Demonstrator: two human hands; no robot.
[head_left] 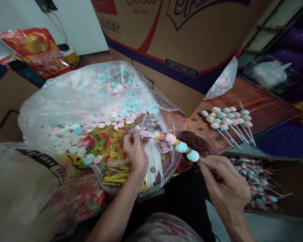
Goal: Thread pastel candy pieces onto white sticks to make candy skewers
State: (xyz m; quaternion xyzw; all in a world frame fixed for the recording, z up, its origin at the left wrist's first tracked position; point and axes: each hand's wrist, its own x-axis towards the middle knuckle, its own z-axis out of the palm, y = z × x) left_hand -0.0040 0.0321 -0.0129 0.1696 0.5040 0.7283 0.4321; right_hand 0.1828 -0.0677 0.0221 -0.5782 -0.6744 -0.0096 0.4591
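My right hand (224, 185) is closed on the stick of a candy skewer (182, 147), threaded with pink and blue marshmallows and small gummy rings between them. The skewer slants up to the left. Between thumb and fingers, my left hand (137, 151) pinches a clear printed wrapper (154, 135). The skewer's pink tip is at the wrapper's near end; how far inside it is I cannot tell. Below the wrapper are white sticks (153, 164) and gold twist ties (116, 175). Gummy rings (111, 141) and loose marshmallows (68, 137) lie left of my left hand.
A large cardboard box (151, 43) stands behind. Several finished skewers (229, 119) lie on the table at right. Below them, an open box (293, 188) holds many wrapped skewers. A big clear bag (91, 80) of marshmallows and a bulging plastic bag (22, 195) take up the left.
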